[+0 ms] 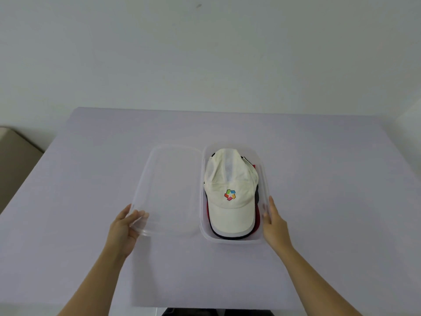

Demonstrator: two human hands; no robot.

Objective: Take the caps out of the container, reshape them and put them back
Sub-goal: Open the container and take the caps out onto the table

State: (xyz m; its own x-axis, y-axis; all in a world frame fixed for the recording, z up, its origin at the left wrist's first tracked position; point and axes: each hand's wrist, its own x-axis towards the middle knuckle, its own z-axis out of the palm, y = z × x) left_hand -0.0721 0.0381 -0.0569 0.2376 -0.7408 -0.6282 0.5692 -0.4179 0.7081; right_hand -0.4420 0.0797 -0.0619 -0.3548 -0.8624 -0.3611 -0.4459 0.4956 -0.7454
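Note:
A clear plastic container (pixel 232 240) stands on the table, right of centre. A stack of caps fills it: a cream cap (pixel 230 179) with a multicoloured logo lies on top, brim toward me, with dark and red caps (pixel 257 218) showing underneath. The clear lid (pixel 168 190) lies flat to the left of the container. My left hand (pixel 124 229) grips the lid's near left corner, fingers over its rim. My right hand (pixel 274 224) rests against the container's right wall, fingers straight, touching it near the front corner.
The table (pixel 330 179) is covered in a pale lilac cloth and runs back to a white wall. A beige piece of furniture (pixel 16 160) stands beyond the table's left edge. Something dark shows below the near edge.

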